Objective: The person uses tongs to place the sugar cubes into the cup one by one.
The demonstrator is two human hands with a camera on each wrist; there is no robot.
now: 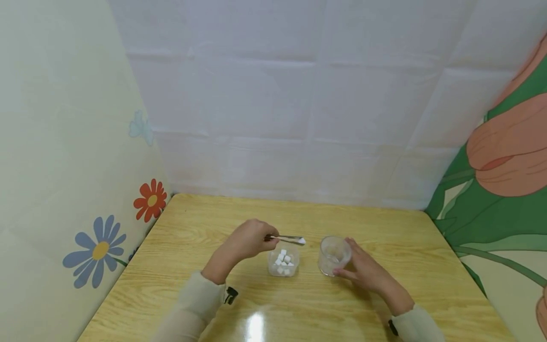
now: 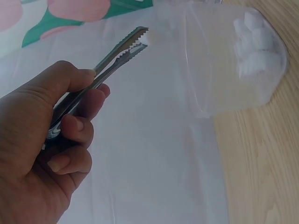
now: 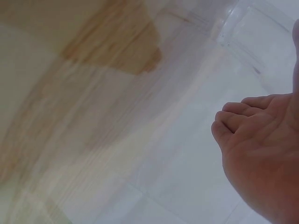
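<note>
My left hand (image 1: 252, 237) grips small metal tongs (image 2: 110, 63) with toothed tips. A white cube (image 1: 302, 241) sits between those tips, above and beyond a clear plastic container (image 1: 272, 268). Several white cubes (image 1: 284, 259) lie inside that container. To its right stands a clear glass (image 1: 326, 260), which my right hand (image 1: 363, 270) holds from the right side, thumb in front and fingers behind. No cube can be made out inside the glass. In the right wrist view the palm and curled fingers show beside the glass wall (image 3: 240, 44).
Everything stands on a wood-grain table (image 1: 205, 237). A pale cloth backdrop (image 1: 273, 118) rises behind its far edge. Side panels with printed flowers (image 1: 100, 251) flank the table left and right. Light glares near the front edge.
</note>
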